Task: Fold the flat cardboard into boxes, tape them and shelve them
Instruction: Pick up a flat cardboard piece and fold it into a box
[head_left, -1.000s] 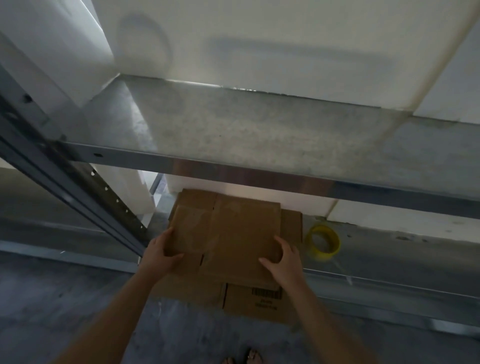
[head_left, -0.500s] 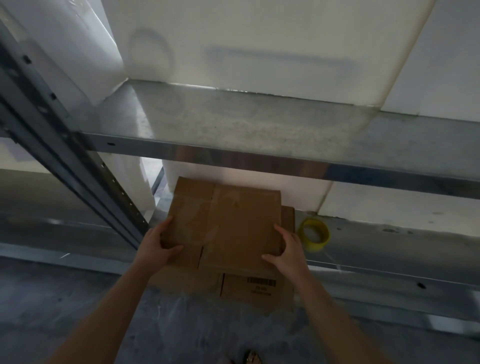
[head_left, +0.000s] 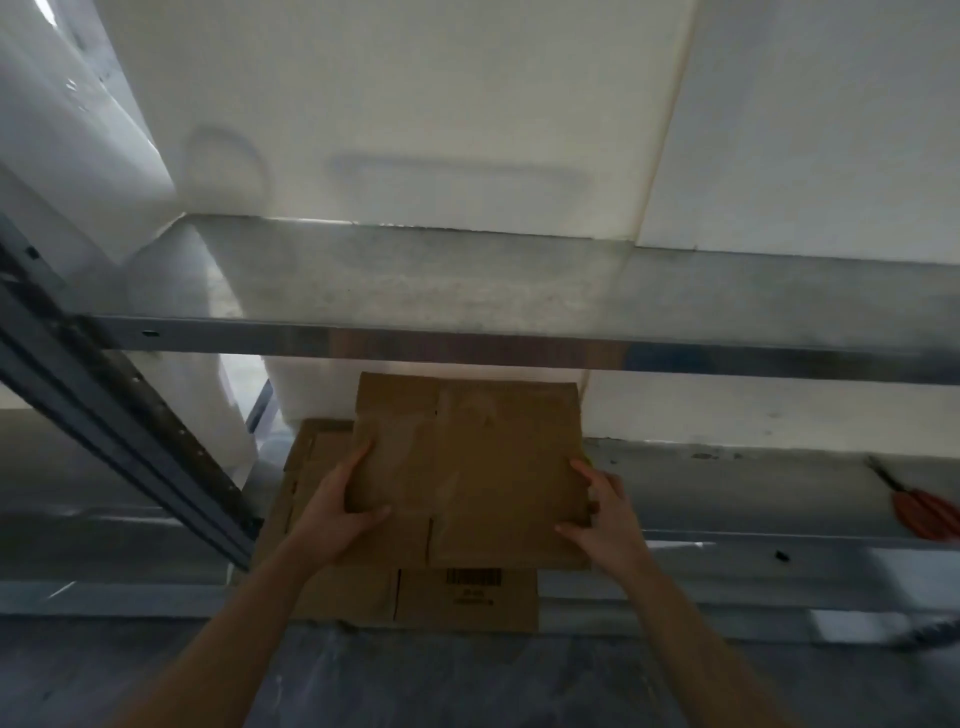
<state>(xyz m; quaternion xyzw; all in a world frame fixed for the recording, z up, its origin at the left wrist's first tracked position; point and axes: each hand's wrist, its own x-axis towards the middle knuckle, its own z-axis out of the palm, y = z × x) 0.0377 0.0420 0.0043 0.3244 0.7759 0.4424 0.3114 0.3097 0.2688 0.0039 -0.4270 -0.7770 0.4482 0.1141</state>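
A flat cardboard sheet (head_left: 467, 467) is over the lower shelf (head_left: 753, 499), at 6 o'clock from the picture centre. The left hand (head_left: 332, 514) grasps its edge at 8 o'clock, with the thumb on top. The right hand (head_left: 605, 512) grasps the opposite edge at 4 o'clock, with curled fingers. Under the sheet lies a stack of flat cardboard (head_left: 462, 597) with a barcode. An orange-handled tool (head_left: 924, 512) lies on the same shelf, at 3 o'clock from the sheet, well apart. The upper shelf (head_left: 467, 291) is at 12 o'clock.

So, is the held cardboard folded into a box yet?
No, flat: the cardboard is a single sheet, no raised walls.
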